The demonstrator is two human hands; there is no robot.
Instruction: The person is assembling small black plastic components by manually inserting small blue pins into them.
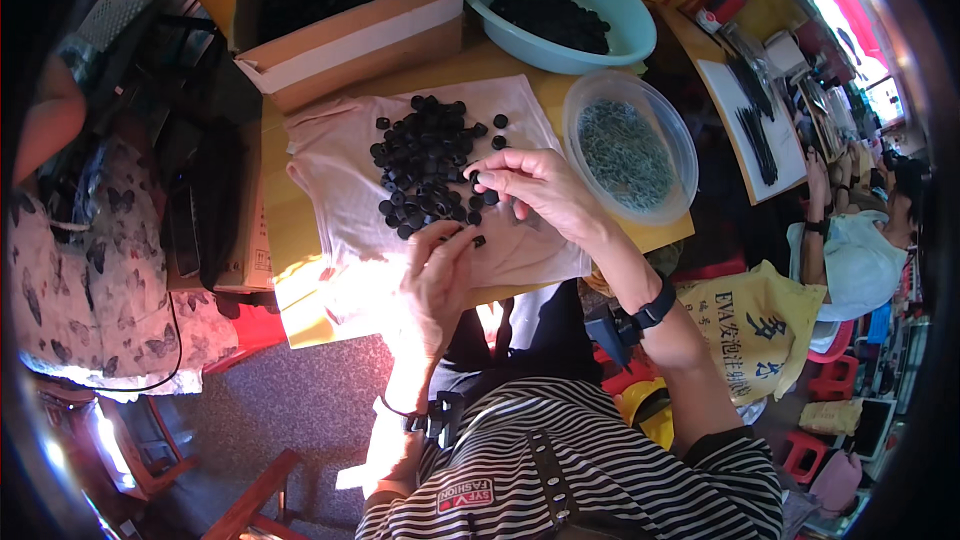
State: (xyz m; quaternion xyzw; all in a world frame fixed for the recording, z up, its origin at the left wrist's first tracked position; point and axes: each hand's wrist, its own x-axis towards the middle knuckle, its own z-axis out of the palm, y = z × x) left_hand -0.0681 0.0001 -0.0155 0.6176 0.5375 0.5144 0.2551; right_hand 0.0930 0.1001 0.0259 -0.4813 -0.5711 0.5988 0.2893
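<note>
On a pale pink cloth (345, 185) lies a loose pile of small black round caps (425, 155). My right hand (545, 192) is at the pile's right edge, thumb and index finger pinched on a small black cap (474, 178). At the near edge of the pile my left hand (432, 275) has its fingers curled together. A small black piece (479, 241) shows right at its fingertips; how firmly they grip it is hidden. A few single caps (500, 121) lie apart to the right of the pile.
Behind the cloth stand a cardboard box (360, 40) and a light blue basin (490, 15), both holding black pieces. A clear round tub (688, 175) of thin screw-like metal pieces is at the right. People sit on both sides; a yellow sack (745, 330) stands right of the table.
</note>
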